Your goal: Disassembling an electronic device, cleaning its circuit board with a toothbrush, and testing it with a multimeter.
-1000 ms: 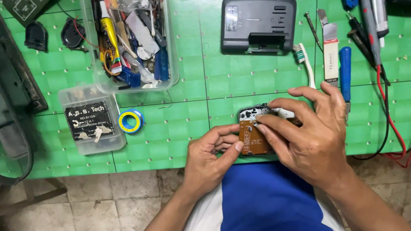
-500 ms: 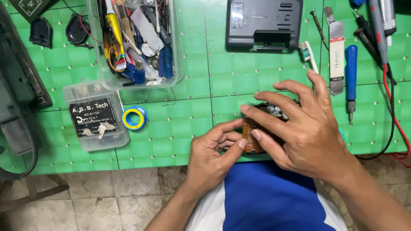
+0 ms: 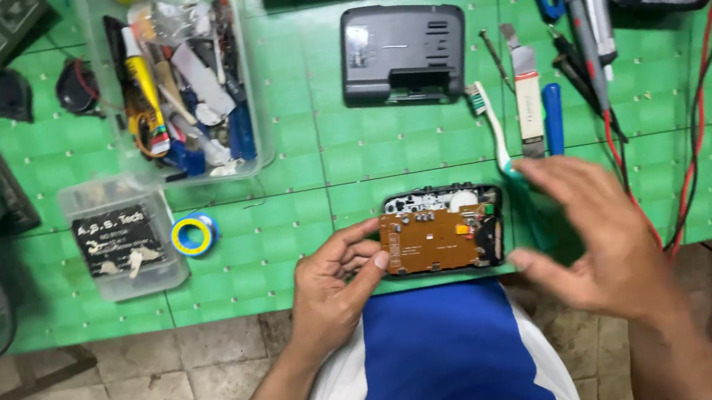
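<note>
On the green table (image 3: 303, 179), near its front edge, lies the opened black device (image 3: 444, 228) with the brown circuit board (image 3: 432, 240) facing up. My left hand (image 3: 334, 288) steadies it, thumb pressing the board's edge. My right hand (image 3: 604, 238) hovers beside it, fingers spread, holding nothing.

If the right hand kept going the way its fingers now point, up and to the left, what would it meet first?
Probably the toothbrush, whose handle lies just off the right hand's fingertips; depth is unclear, since the hand is blurred and may be above it.
</note>
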